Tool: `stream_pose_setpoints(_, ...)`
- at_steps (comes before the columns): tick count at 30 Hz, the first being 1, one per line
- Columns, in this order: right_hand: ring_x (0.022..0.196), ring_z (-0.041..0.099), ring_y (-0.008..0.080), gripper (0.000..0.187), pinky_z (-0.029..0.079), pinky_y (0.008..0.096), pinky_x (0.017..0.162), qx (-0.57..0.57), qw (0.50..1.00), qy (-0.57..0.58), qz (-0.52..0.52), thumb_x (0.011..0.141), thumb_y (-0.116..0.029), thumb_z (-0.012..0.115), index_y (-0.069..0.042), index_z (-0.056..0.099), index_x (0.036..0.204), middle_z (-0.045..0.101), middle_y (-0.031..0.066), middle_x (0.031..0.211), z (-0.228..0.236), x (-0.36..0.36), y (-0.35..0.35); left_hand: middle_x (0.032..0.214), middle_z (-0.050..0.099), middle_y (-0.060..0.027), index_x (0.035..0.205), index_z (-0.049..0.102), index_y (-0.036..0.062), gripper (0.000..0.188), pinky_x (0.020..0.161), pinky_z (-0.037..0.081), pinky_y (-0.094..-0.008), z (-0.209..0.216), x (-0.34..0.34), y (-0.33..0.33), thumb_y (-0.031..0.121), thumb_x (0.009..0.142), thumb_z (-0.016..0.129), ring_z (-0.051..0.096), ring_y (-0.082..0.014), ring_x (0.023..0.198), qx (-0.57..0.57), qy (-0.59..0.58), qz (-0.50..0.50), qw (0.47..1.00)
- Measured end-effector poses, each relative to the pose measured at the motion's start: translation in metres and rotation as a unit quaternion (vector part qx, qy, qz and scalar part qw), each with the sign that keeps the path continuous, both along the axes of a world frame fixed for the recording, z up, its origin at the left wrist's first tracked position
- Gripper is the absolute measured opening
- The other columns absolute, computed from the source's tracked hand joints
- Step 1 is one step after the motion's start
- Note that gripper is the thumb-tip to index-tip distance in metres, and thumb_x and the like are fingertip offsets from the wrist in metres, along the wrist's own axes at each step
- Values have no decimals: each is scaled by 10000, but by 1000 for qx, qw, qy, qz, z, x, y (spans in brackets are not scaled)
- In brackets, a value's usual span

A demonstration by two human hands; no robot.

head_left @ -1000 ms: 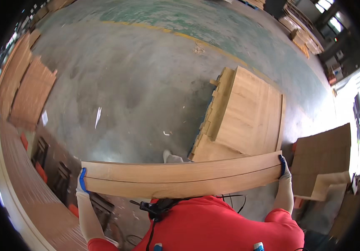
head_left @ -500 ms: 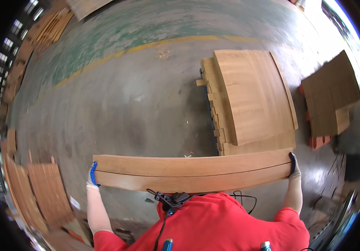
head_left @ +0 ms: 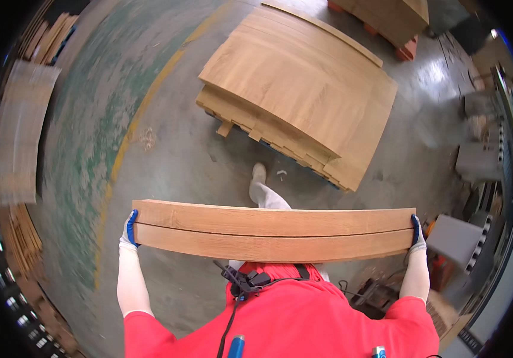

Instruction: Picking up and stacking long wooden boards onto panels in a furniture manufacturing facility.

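On the near side of the stack of panels (head_left: 304,71), and apart from it, we find two long wooden planks (head_left: 274,222) carried side by side, with a dark seam between them. We note the left hand (head_left: 129,230), gloved, clamped on the planks' end out past the stack's left corner. The right hand (head_left: 418,231), also gloved, grips the opposite end, out past the stack's right corner. We cannot see how the fingers lie underneath.

We judge the planks stiff and moderately heavy, awkward through length more than weight. Their faces look smooth, so we rate them liable to slide along the seam; edges and corners could chip if knocked. We consider both ends the proper hold, palms pressing inward and fingers supporting both pieces from below.

Compared with half a second earlier, we record the stack swung from right of centre to straight ahead and now lying slantwise. The yellow line (head_left: 143,113), formerly running beyond the stack, now passes on its left. A shoe (head_left: 259,173) shows between the stack and the planks, where we saw none then. We find the grip at both ends unchanged.
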State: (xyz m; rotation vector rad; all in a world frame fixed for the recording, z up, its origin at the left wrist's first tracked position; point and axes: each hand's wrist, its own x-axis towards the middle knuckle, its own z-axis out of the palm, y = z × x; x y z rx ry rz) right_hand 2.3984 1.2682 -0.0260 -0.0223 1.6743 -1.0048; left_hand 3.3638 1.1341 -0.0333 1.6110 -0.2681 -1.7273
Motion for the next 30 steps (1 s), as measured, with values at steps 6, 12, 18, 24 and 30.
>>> stream_pose_setpoints(6,1118,614,244,599,473,401,1002,-4,989,-87,-120,893,-528,615,-90,582,1300,643,88,1237,-52,55,15,1153,652,-102,1282,559,83,566,887,532,-390,-52,13,-224,445,865,688,654,-233,991,5,-115,-112,987)
stream_pose_setpoints(12,1088,620,222,583,475,375,986,54,969,-12,-240,892,-526,620,-105,587,1295,643,74,1234,-148,102,-16,1147,664,-109,1271,568,52,584,913,519,-394,-164,19,-421,465,871,669,657,-243,1006,67,-65,-151,984)
stream_pose_setpoints(18,1089,614,208,583,467,365,991,62,964,5,-260,877,-539,630,-113,593,1274,654,64,1203,-291,134,-99,1204,647,-123,1307,550,50,605,950,499,-407,-303,36,-545,479,887,630,638,-257,1062,56,-70,-183,979)
stream_pose_setpoints(24,1089,624,233,603,482,393,984,58,958,-45,-278,866,-526,647,-99,578,1286,648,81,1216,-390,152,-168,1207,649,-115,1305,556,67,590,920,511,-409,-409,19,-627,490,898,610,644,-259,1044,58,-111,-213,969)
stream_pose_setpoints(30,1105,625,242,635,483,393,992,48,958,-31,-280,882,-544,617,-92,555,1324,644,91,1230,-432,135,-184,1204,651,-111,1298,561,69,577,923,514,-399,-486,21,-654,486,901,607,644,-260,1046,74,-102,-202,971)
